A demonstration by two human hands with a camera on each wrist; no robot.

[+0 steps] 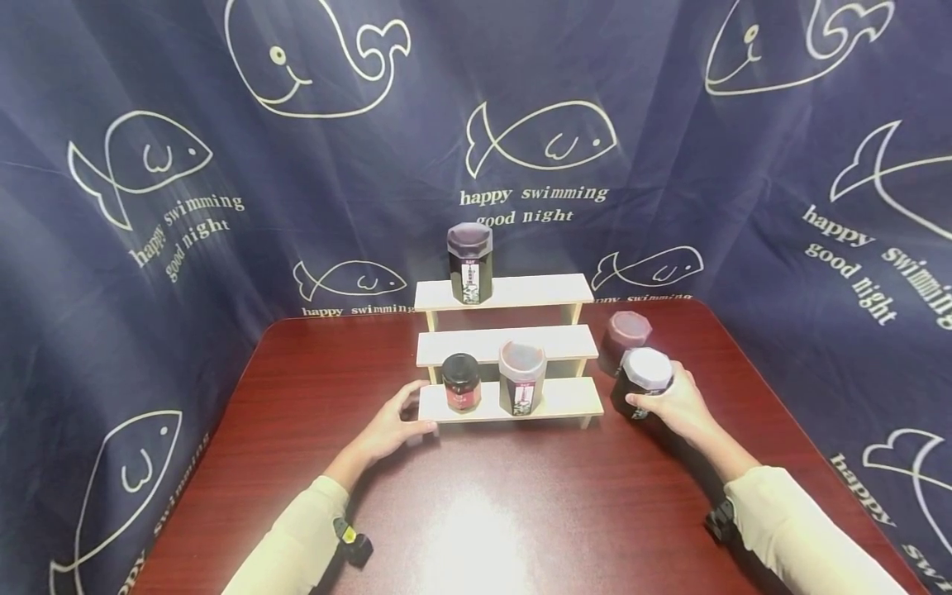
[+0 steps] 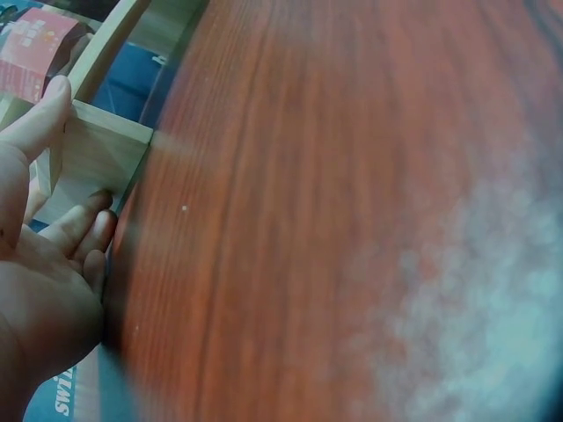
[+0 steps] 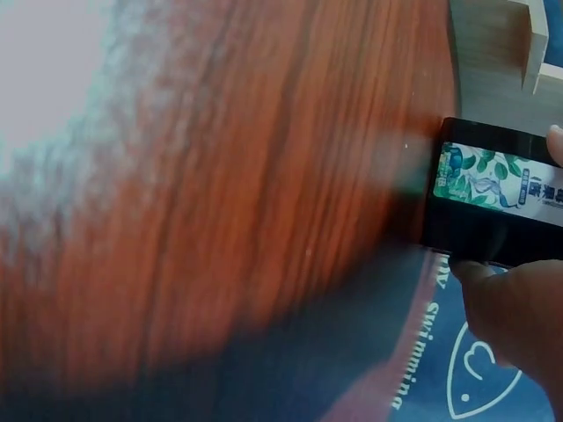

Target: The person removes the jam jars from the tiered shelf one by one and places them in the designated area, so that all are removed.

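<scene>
A pale wooden three-step display shelf (image 1: 561, 398) stands on the table. My left hand (image 1: 387, 426) holds the left end of its lowest step, thumb at the front corner and fingers toward the back; in the left wrist view the thumb of that hand (image 2: 44, 308) lies by the step's edge. To the right of the shelf, my right hand (image 1: 684, 405) grips a dark faceted jar (image 1: 628, 397) with a whitish lid. A leaf-patterned label on this jar (image 3: 493, 180) shows in the right wrist view. Whether its base touches the table, I cannot tell.
On the lowest step are a small black-lidded jar (image 1: 462, 384) with a red label and a larger faceted jar (image 1: 522, 376). Another dark jar (image 1: 471, 268) stands on the top step. Behind the gripped jar is a reddish-lidded jar (image 1: 627, 330). A blue curtain (image 1: 357, 198) surrounds the table (image 1: 297, 380).
</scene>
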